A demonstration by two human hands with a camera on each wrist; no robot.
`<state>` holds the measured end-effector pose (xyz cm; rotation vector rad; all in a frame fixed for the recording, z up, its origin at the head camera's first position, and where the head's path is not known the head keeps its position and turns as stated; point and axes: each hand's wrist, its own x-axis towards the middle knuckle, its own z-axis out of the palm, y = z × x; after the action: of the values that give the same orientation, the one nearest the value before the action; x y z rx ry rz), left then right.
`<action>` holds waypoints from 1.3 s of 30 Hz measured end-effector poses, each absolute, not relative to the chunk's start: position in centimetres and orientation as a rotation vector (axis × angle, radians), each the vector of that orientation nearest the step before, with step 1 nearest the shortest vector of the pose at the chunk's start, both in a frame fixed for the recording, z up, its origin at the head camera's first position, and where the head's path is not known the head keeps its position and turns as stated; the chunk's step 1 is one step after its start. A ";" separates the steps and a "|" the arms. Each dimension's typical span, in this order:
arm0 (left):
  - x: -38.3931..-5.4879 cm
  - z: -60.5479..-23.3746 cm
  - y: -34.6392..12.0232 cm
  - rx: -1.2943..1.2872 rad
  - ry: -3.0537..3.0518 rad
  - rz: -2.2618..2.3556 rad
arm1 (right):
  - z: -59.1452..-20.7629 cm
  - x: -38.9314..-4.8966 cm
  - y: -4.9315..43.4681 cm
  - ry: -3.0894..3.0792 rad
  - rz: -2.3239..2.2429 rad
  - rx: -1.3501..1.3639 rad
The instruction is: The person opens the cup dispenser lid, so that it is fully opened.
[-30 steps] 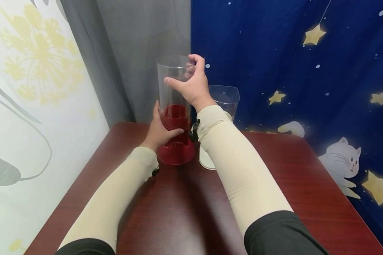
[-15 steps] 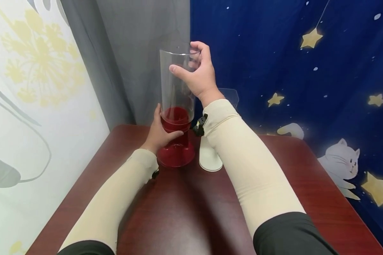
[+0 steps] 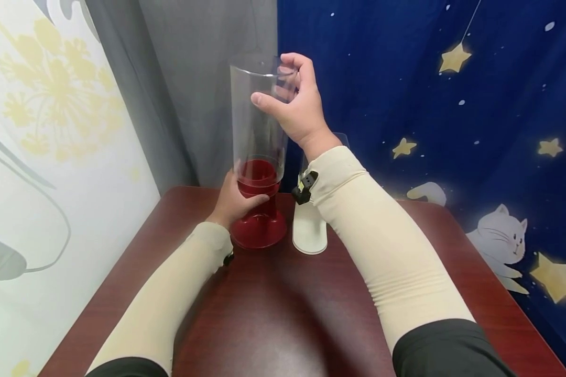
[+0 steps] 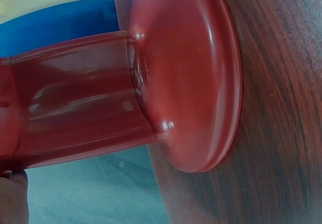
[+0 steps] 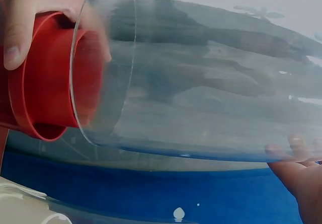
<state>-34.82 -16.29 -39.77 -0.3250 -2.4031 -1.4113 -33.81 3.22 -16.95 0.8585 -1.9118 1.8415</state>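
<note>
A red stand point(image 3: 259, 233) with a flared foot, narrow neck and ringed collar stands upright on the table. My left hand point(image 3: 231, 201) grips it just below the collar, thumb in front and fingers behind. Over the collar, a tall clear plastic cylinder point(image 3: 252, 120) is held nearly upright. My right hand point(image 3: 304, 107) holds its upper rim, the thumb across the near side and fingers at the far side. In the right wrist view, the cylinder's lower edge overlaps the red collar point(image 5: 48, 83); whether it encircles the collar's end I cannot tell.
A white base point(image 3: 309, 235) with a clear container point(image 3: 341, 139) stands just right of the red stand, partly behind my right forearm. The dark red wooden table point(image 3: 245, 314) ends against a grey curtain point(image 3: 207, 78) and a blue star-patterned curtain point(image 3: 382, 78).
My right hand has risen with the clear cylinder, lifting its lower edge up to the red collar's end. The left hand has kept its grip on the stand with little movement.
</note>
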 end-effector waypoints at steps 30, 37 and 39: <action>-35.2 -40.1 -16.3 -0.382 -2.344 -1.380 | -15.7 -29.5 7.9 -1.789 1.920 1.003; -34.9 -40.0 -16.3 -0.323 -2.362 -1.450 | -16.2 -28.5 9.1 -1.800 1.900 1.070; -34.9 -39.9 -16.3 -0.317 -2.364 -1.454 | -16.4 -28.2 9.4 -1.781 1.895 1.113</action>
<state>-34.85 -16.31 -39.92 -0.3166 -2.3640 -1.4538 -28.24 9.43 -16.43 1.1131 -1.7806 1.8946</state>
